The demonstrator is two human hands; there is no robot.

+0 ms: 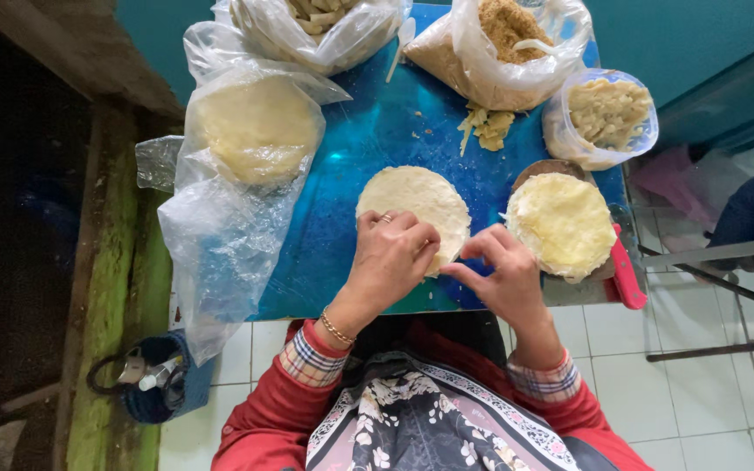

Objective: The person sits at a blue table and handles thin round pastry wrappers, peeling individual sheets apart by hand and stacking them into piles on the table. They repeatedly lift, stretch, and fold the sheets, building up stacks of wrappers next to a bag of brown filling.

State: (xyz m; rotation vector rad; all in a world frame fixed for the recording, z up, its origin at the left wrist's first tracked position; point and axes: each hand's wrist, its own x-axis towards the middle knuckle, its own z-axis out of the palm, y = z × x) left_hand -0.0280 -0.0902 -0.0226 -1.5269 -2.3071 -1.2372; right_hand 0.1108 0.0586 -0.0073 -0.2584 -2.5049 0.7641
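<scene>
Head view: both hands, left (392, 255) and right (503, 275), pinch a thin wrapper's (416, 202) near edge; probably soft, tearable.

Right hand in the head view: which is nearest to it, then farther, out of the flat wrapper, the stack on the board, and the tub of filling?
1. Flat wrapper, touched by right hand, centre.
2. Stack on the board, just right.
3. Tub of filling, far right corner.

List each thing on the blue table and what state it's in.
Round wrapper: flat, near edge pinched by both hands.
Left hand: on the wrapper.
Right hand: pinching its edge.
Wrapper stack: piled, uncovered.
Plastic tub: open, filled.
Crumb bag: open.
Bagged wrappers: covered.
</scene>
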